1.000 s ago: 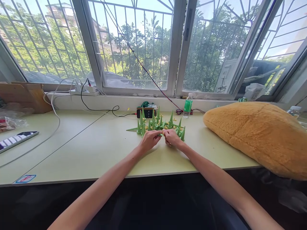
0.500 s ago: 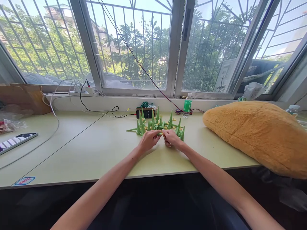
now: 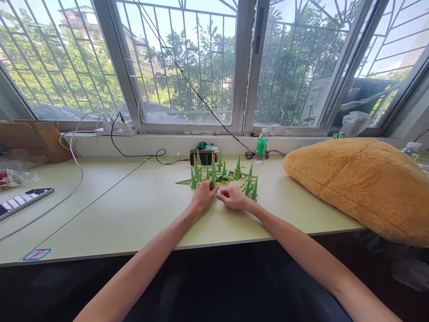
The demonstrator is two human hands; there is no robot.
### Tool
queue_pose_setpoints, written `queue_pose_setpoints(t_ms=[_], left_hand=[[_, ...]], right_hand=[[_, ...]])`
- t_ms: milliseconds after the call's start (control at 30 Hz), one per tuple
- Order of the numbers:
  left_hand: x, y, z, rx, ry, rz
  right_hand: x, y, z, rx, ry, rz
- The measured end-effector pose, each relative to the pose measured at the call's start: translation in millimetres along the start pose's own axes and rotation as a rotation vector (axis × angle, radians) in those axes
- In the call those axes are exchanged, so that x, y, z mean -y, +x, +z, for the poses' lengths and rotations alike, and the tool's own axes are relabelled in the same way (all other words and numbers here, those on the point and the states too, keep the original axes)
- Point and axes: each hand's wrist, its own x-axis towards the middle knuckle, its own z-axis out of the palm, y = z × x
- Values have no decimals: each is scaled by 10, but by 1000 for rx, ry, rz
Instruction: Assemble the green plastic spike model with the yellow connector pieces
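My left hand (image 3: 203, 195) is closed around the lower part of an upright green cone-shaped spike (image 3: 213, 175). It stands at the near side of a cluster of similar spikes. Just to the right is my right hand (image 3: 233, 197), its fingers curled and the fingertips close to those of my left hand; anything held in it is hidden. Behind my hands, green spikes (image 3: 237, 166) with small yellow valve-like parts (image 3: 242, 166) stand or lie on the pale table (image 3: 134, 210). Several upright spikes (image 3: 254, 190) are beside my right hand.
A phone (image 3: 197, 158) with a lit screen leans behind the spikes, cable attached. Farther right are a water bottle (image 3: 261, 146) and a large orange plush cushion (image 3: 355, 183). On the left lie another phone (image 3: 27, 201) and a white cable (image 3: 78, 179); a power strip (image 3: 117, 130) sits on the sill.
My hands have come down and slightly left, toward me, from the middle of the cluster. A spike now stands upright at my left fingers; my right hand has drawn away from the yellow part.
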Motion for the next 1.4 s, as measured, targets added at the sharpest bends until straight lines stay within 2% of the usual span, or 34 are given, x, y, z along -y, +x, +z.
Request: queue_pose_setpoints(t_ms=[133,1067,1400], left_hand=[[4,7,0,-7,36,-29],[-9,-4,-60,63,323,-114],[-75,-9,-105,136,414,-158]], right_hand=[[39,-5,19,18,-81,-83],[57,-35,40,31,-180,-104],[62,-34,36,48,-225,-83]])
